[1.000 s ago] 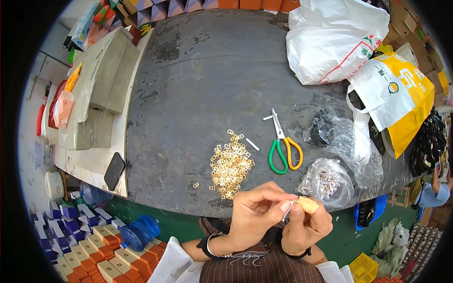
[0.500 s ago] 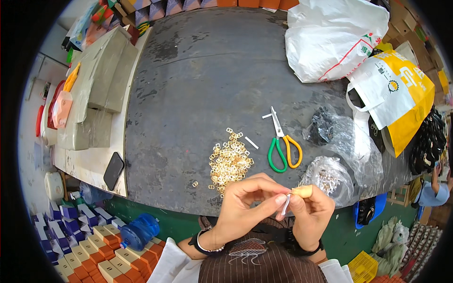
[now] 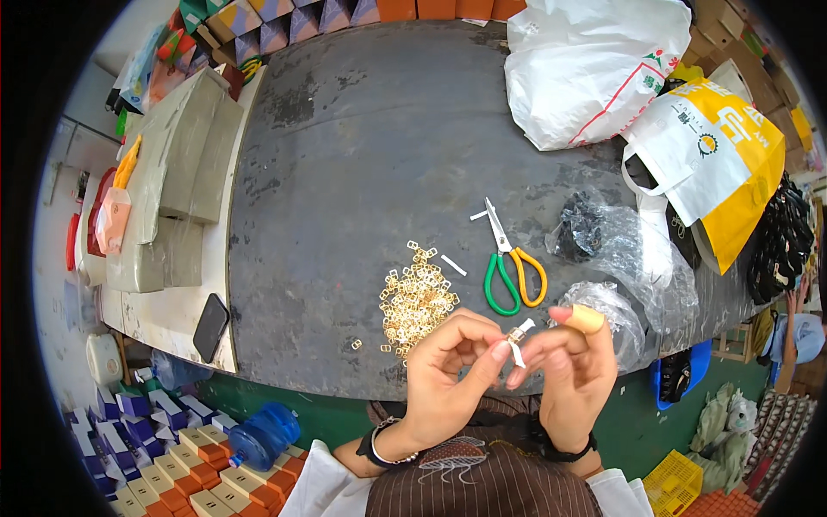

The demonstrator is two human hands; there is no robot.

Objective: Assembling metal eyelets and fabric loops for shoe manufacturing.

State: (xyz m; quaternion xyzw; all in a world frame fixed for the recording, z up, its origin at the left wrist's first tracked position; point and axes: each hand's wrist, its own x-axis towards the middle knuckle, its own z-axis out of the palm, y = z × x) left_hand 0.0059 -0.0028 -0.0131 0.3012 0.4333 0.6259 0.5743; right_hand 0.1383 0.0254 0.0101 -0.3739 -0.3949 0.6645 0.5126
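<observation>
My left hand (image 3: 444, 366) pinches a small gold buckle (image 3: 516, 334) between thumb and forefinger. A narrow white strip (image 3: 519, 357) passes through the buckle, one end sticking up and the other hanging down. Just to the right is my right hand (image 3: 575, 375), its fingers apart and holding nothing; yellow tape (image 3: 588, 319) wraps one finger. Beyond my left hand lies a heap of gold buckles (image 3: 416, 297) on the dark table (image 3: 345, 198). Scissors (image 3: 499, 233) with one green and one yellow handle rest farther off, blades nearly together. A loose white strip (image 3: 453, 264) lies by the heap.
Clear plastic bags (image 3: 607, 306) lie at the right, with a white bag (image 3: 594, 69) and a yellow-and-white bag (image 3: 732, 164) behind. A phone (image 3: 210, 327) and wrapped blocks (image 3: 177, 189) occupy the left ledge. Boxes and a blue water bottle (image 3: 264, 435) are below the table's edge.
My right hand has let go of the strip and buckle and spread its fingers. The buckle, hidden between my fingers before, now shows in my left hand. The view has shifted slightly.
</observation>
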